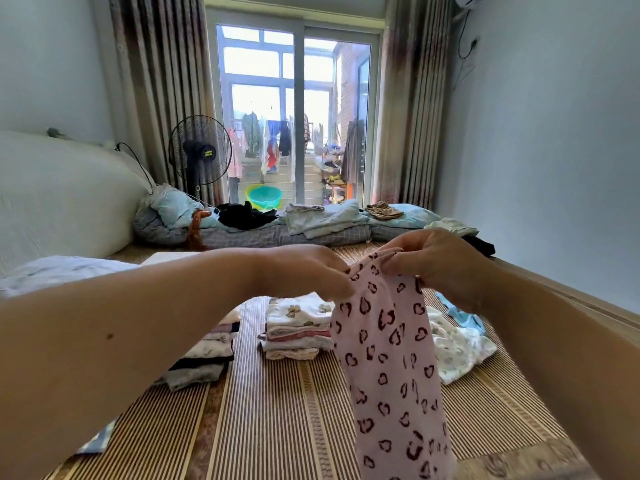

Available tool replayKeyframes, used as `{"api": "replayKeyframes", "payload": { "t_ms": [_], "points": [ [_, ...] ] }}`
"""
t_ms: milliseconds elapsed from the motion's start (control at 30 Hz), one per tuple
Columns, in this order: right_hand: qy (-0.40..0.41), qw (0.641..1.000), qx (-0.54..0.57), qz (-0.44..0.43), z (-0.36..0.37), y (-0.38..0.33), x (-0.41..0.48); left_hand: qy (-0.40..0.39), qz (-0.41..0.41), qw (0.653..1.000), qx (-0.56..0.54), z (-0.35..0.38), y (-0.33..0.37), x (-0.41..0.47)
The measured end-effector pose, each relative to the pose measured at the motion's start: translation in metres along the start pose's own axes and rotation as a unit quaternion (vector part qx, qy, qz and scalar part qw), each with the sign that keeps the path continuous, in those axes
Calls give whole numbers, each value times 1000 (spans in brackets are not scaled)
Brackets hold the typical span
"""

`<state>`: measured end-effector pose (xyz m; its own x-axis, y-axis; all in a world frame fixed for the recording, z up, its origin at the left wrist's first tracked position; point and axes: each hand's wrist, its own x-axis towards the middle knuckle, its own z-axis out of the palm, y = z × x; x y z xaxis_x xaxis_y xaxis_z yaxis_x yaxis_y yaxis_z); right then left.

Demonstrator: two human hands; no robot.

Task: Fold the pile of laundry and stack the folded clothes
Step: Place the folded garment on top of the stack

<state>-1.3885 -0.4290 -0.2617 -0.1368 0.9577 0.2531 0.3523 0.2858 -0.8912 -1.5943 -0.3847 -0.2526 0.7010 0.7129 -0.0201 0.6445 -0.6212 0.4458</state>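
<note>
Both hands are raised over a striped brown woven bed mat (277, 410), holding up a soft pink garment printed with dark red hearts (388, 358) by its top edge so that it hangs down in a long, limp drape. The left hand (304, 268) has its fingers pressed together on the cloth's upper left edge, and the right hand (436, 261) pinches the bunched top hem between thumb and curled fingers. Beneath them on the mat stand two stacks of folded clothes: a left stack of white, black and grey pieces (207, 355), partly hidden by the left forearm, and a middle stack topped by a white printed fabric (298, 327). Just right of the hanging garment lies a loose, crumpled heap of white and light blue laundry (457, 341). Beyond the glass doors, a round green plastic basin (265, 196) sits on the balcony floor; its contents cannot be made out.
</note>
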Motion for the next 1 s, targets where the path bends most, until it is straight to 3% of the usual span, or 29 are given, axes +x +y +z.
{"api": "replayKeyframes", "payload": {
  "t_ms": [100,200,267,433,667,767,900,1000],
  "points": [
    [30,999,-31,3,-9,13,6,142,-40,989,-7,10,3,19],
    [78,997,-7,14,-11,30,22,216,-70,970,-92,20,-1,47],
    [96,995,-26,30,-12,44,37,229,-91,966,-72,23,-6,66],
    [137,982,-111,63,-14,80,89,203,-128,962,128,17,-24,118],
    [178,969,-170,17,-16,109,108,282,-108,947,109,29,-39,150],
    [106,966,-237,15,-13,126,76,280,-89,954,64,65,-47,136],
    [-10,976,-204,70,-1,164,12,173,-103,980,-7,139,-56,93],
    [-143,956,-200,162,15,191,-30,87,-129,984,-90,192,-61,59]
  ]
}}
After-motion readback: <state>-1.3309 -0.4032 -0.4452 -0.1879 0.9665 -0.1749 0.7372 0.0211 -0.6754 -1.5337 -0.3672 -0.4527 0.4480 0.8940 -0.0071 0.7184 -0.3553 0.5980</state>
